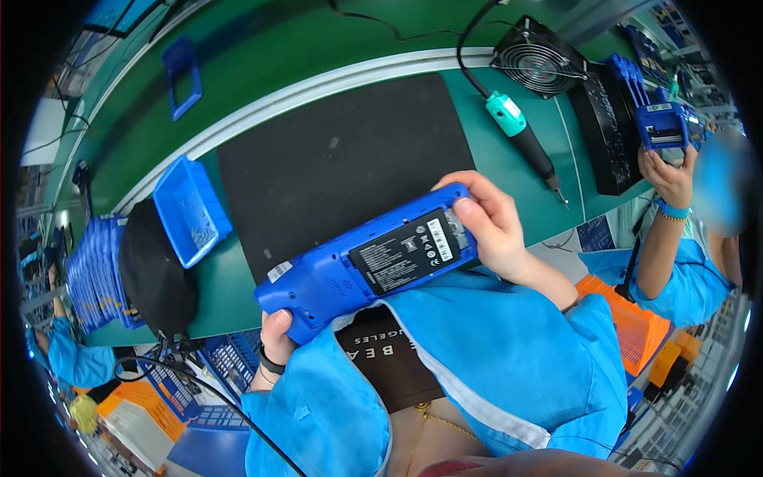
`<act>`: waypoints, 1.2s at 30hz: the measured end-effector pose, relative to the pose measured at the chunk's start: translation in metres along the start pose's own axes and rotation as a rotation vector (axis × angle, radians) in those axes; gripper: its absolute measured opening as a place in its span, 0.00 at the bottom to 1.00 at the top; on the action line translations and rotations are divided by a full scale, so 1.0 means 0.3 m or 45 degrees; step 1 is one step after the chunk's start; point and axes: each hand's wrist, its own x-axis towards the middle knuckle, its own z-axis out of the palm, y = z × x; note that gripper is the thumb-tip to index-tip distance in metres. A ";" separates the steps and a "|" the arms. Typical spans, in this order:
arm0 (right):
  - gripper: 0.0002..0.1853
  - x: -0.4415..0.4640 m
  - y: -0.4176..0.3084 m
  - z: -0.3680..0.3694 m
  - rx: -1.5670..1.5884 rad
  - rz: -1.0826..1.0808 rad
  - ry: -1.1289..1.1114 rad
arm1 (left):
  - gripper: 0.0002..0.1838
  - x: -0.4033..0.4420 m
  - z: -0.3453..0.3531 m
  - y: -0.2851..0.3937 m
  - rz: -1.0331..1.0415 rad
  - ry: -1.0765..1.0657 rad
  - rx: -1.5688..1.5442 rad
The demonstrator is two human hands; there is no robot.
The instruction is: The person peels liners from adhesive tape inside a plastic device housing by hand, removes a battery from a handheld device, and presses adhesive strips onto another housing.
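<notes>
A blue handheld terminal (318, 282) is held back side up and tilted over the near edge of the bench. A black battery with a white printed label (401, 253) sits in its back. My right hand (493, 226) grips the far right end, thumb beside the battery's edge. My left hand (276, 338) closes on the lower left end, its fingers partly hidden beneath. Behind the terminal lies a black mat (342, 159).
A blue bin (191, 211) holding small parts stands left, beside a black cap-like item (155, 270) and stacked blue housings (91, 270). An electric screwdriver (520, 139) and a fan (536, 63) lie right. At far right, a co-worker's hand (671, 175) holds a blue housing (664, 127).
</notes>
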 end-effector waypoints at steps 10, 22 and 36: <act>0.16 0.013 0.071 -0.028 0.033 -0.078 0.018 | 0.34 0.016 0.004 -0.031 -0.082 -0.095 -0.056; 0.16 -0.008 -0.026 -0.044 -0.146 0.336 -0.194 | 0.35 0.045 0.013 0.033 0.007 0.048 -0.008; 0.12 -0.136 0.089 -0.022 0.333 0.174 -0.060 | 0.40 0.025 -0.040 -0.060 -0.251 -0.105 -0.255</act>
